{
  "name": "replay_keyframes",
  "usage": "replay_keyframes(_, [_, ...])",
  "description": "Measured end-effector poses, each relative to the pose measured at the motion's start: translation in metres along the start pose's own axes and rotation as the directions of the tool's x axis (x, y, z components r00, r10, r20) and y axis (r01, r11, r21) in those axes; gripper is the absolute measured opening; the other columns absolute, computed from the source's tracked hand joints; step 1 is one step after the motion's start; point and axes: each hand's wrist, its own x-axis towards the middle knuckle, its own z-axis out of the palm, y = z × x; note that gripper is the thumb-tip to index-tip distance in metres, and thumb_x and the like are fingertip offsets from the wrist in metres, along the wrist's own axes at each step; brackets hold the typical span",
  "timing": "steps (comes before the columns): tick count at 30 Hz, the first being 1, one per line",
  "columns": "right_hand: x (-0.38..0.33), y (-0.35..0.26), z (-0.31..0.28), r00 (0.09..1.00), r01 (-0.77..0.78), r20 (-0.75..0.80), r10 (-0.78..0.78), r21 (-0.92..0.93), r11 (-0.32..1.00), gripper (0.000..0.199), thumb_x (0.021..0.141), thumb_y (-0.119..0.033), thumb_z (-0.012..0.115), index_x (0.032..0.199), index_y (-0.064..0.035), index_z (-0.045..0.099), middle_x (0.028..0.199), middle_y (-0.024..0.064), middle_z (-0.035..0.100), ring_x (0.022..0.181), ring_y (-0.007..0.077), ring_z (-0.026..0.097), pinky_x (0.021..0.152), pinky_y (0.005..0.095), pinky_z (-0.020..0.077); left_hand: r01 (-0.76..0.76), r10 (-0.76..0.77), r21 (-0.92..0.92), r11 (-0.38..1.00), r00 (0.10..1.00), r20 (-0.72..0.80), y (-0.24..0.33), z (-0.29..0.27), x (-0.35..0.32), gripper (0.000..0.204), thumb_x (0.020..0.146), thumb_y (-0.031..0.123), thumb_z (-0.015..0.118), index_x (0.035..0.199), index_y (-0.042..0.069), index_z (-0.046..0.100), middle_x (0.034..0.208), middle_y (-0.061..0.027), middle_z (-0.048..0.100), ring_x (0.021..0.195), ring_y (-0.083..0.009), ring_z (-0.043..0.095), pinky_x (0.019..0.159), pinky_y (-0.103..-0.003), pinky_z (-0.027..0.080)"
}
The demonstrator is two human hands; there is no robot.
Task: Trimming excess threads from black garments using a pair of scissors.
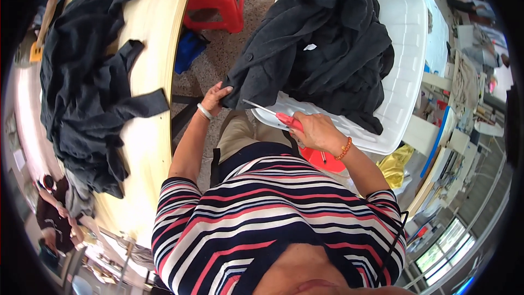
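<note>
Clothes (82,76), dark and rumpled, cover much of the wooden table (144,142) at far left. Next I see a red stool (218,3) and something blue (190,52) below it. The left hand (214,98) pinches the edge of a dark jacket (259,71), draped from the white tub (409,65). The right hand (321,132) grips red-handled scissors (288,121) beside that edge; the tub crowds it. Yellow cloth (392,169) lies rightward.

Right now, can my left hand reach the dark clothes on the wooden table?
Probably yes: the wooden table lies left of your left hand, with nothing visible blocking the way to the dark clothes, though it would likely have to release the dark garment it holds first.
</note>
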Motion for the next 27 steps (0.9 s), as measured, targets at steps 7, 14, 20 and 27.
replay_keyframes(7, [-0.028,0.003,0.012,0.998,0.054,-0.041,-0.055,-0.039,0.998,0.032,0.09,-0.031,0.063,0.107,-0.0038,0.058,0.081,0.0241,0.066,0.083,0.0431,0.065,0.073,0.051,0.0492,-0.282,0.249,-0.226,0.933,0.955,-0.161,-0.031,0.03,-0.044,0.032,0.096,0.011,0.06,0.126,0.004,0.056,0.118,-0.0089,0.066,0.103,-0.0186,0.066,0.088,-0.033,0.054])
replay_keyframes(14, [-0.058,-0.004,0.035,0.994,0.098,-0.048,-0.098,-0.008,0.995,0.035,0.089,-0.031,0.064,0.109,-0.0028,0.059,0.083,0.025,0.067,0.084,0.0431,0.065,0.078,0.0499,0.0497,-0.415,0.335,-0.278,0.866,0.895,-0.294,-0.044,0.063,-0.059,0.027,0.098,0.021,0.06,0.121,0.007,0.058,0.111,-0.0058,0.068,0.096,-0.0176,0.065,0.072,-0.033,0.054])
replay_keyframes(20, [-0.078,0.004,0.045,0.99,0.112,-0.084,-0.115,-0.038,0.993,0.036,0.09,-0.033,0.062,0.107,-0.0008,0.058,0.084,0.026,0.066,0.085,0.0436,0.065,0.078,0.05,0.0499,-0.359,0.296,-0.28,0.89,0.924,-0.244,-0.056,0.051,-0.083,0.023,0.098,0.023,0.061,0.114,0.007,0.059,0.106,-0.0039,0.067,0.09,-0.0159,0.062,0.066,-0.034,0.049])
replay_keyframes(27, [-0.095,0.008,0.051,0.99,0.11,-0.089,-0.109,0.005,0.994,0.036,0.089,-0.033,0.063,0.109,-0.0031,0.059,0.085,0.0244,0.067,0.085,0.0425,0.065,0.076,0.0504,0.051,-0.328,0.265,-0.204,0.922,0.922,-0.283,-0.055,0.082,-0.089,0.023,0.098,0.023,0.06,0.11,0.004,0.06,0.1,-0.0073,0.068,0.08,-0.0177,0.063,0.063,-0.034,0.052])
